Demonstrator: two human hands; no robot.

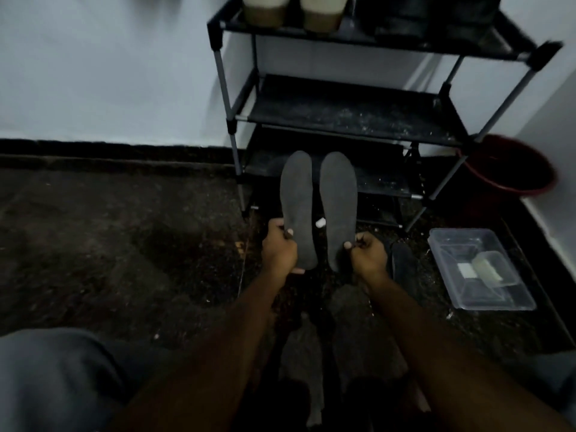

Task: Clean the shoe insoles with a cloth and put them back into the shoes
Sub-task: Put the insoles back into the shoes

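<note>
Holding up two grey insoles, the person has one in each hand. The left hand [279, 247] pinches the left insole [296, 201] near its heel end, with the thumb on the front and the other fingers curled behind. The right hand [369, 249] pinches the right insole [338, 201] low on its outer edge in the same way. Both insoles stand up straight, toes pointing up. They are side by side and close, with a thin gap between them. They are in the air above the dark floor [109, 244], in front of the bottom part of a black shoe rack [343, 116].

A dark shoe [403, 260] lies on the floor just beside the right hand (it is dim there, so only part of it shows). Low down between the two arms, a grey shape [299, 353] lies on the floor. I cannot tell if it is the cloth.

To the right sits a clear plastic box [458, 241] with a smaller clear tub [489, 263] inside it. Behind the box, next to the rack, stands a red bucket [514, 191]. On the top shelf of the rack are pale shoes [265, 10], with some dark ones beside them. A knee in grey [56, 378] shows at the bottom left. The wall [109, 73] behind is pale.
</note>
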